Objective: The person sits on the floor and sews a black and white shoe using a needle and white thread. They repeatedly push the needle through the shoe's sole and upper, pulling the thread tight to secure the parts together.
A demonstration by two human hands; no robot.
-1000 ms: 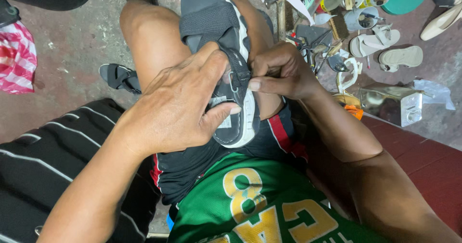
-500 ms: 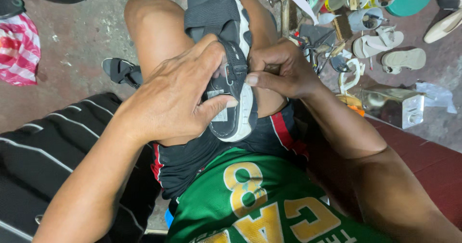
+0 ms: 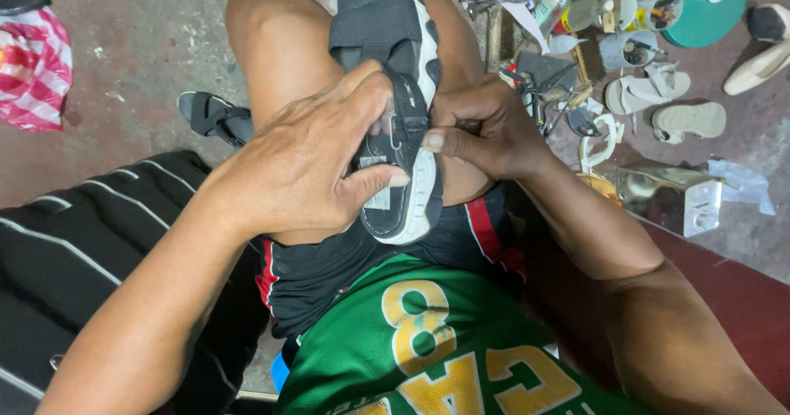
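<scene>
1. A black sports sandal with a white sole (image 3: 395, 94) lies lengthwise on the person's bare thighs, heel toward the body.
2. The left hand (image 3: 309, 164) covers the sandal's left side, its thumb pressed across the insole near the heel.
3. The right hand (image 3: 485, 127) grips the sandal's right edge, thumb against the white sole beside a strap.
4. On the concrete floor (image 3: 140, 69) lie a black flip-flop (image 3: 214, 117), a red-and-white checked cloth (image 3: 33, 69), beige sandals (image 3: 666, 106), cups of tools (image 3: 625, 49) and a shiny metal box (image 3: 671, 197).
</scene>
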